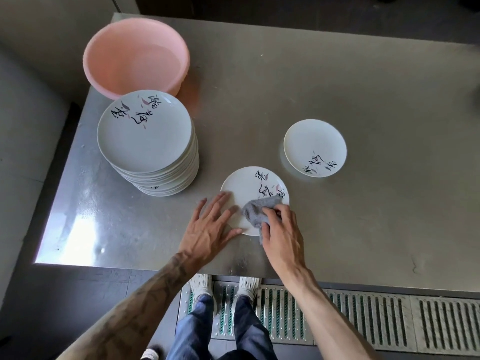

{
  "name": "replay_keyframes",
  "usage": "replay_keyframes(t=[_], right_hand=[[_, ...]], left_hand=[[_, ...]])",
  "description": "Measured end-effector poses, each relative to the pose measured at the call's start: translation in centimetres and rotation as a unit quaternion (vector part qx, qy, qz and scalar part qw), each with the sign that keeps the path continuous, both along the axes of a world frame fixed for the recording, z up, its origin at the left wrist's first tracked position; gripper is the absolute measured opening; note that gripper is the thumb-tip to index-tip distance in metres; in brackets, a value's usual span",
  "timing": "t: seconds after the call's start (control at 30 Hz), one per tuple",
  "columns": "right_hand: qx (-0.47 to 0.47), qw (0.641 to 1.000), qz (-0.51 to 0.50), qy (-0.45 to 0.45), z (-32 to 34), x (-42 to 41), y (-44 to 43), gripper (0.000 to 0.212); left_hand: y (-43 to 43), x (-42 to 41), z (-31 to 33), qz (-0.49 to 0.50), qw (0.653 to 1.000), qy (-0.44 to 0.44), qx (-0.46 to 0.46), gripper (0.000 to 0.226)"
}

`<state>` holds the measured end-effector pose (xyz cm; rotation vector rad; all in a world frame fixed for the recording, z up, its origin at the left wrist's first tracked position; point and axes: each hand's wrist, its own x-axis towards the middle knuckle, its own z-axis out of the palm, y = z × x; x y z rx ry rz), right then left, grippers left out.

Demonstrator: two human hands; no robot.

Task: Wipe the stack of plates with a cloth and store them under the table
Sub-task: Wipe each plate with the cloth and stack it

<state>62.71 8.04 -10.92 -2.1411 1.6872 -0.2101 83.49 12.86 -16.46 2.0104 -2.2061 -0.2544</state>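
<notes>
Right hand fingers pinch grey cloth against plate near table front edge. Left hand fingers spread flat, bracing plate rim. Stack of plates sits left, one wiped plate right. Risk: a hard wipe could skid the plate off the edge if the brace slips.

left hand flat, fingers spread, right hand curled, gripping cloth

Black brush chars on plates, none legible.
</notes>
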Motion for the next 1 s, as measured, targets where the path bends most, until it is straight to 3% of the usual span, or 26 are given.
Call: replay_keyframes(t=[0.17,0.4,0.57,0.77,1.0], right_hand=[[0.01,0.999,-0.029,-0.02,0.1,2.7,2.3,0.034],[-0.008,1.0,0.005,0.007,-0.1,0.4,-0.6,0.037],[-0.008,1.0,-0.019,0.002,-0.3,2.6,1.8,0.036],[-0.013,1.0,0.006,0.016,-0.6,0.3,-0.2,0.036],[-0.009,0.999,-0.039,-0.003,-0.7,2.6,2.1,0.036]], left_hand=[[1.4,-2.0,-0.4,0.045,0.999,-0.03,0.004,0.061],[-0.1,0.9,0.1,-0.016,1.0,-0.002,-0.003,0.055],[1.3,-1.7,-0.1,0.029,0.999,-0.021,0.0,0.057],[-0.3,1.0,0.1,-0.021,1.0,-0.003,-0.004,0.048],[1.2,-1.6,-0.8,0.017,0.999,-0.019,-0.026,0.056]])
